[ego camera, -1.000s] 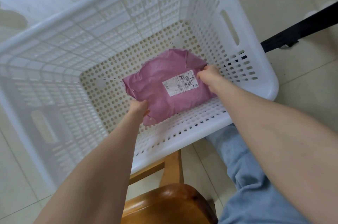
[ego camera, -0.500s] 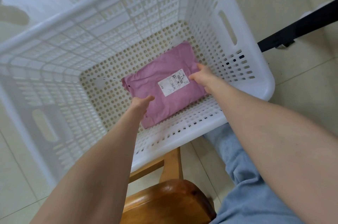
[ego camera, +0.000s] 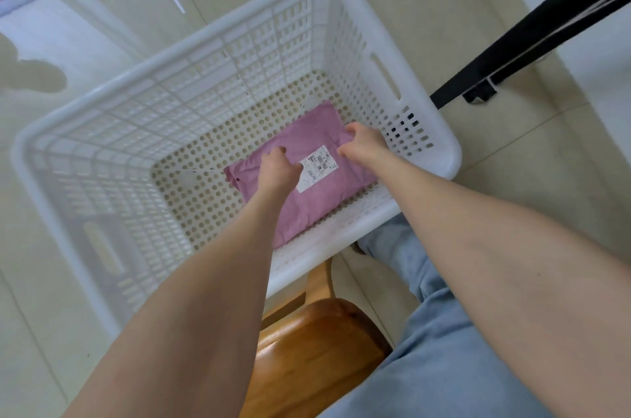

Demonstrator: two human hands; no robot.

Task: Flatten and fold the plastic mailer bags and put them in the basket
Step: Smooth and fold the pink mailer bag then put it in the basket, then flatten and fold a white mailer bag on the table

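A folded pink plastic mailer bag [ego camera: 316,209] with a white shipping label [ego camera: 319,167] lies flat on the perforated floor of the white plastic basket [ego camera: 205,38], in its near right corner. Both my arms reach down into the basket. My left hand [ego camera: 277,169] hangs over the bag's left half, its fingers loosely curled and holding nothing. My right hand [ego camera: 362,144] is over the bag's right edge, fingers also loosely curled; I cannot tell if the fingertips touch the plastic.
The basket stands on a tiled floor. A wooden stool [ego camera: 317,352] is just below its near rim, beside my leg in blue jeans [ego camera: 444,349]. A black bar [ego camera: 532,31] slants across the upper right.
The bag has settled flat on the basket floor. Both hands have let go of its edges and risen a little. The camera has pulled back, showing the whole basket.
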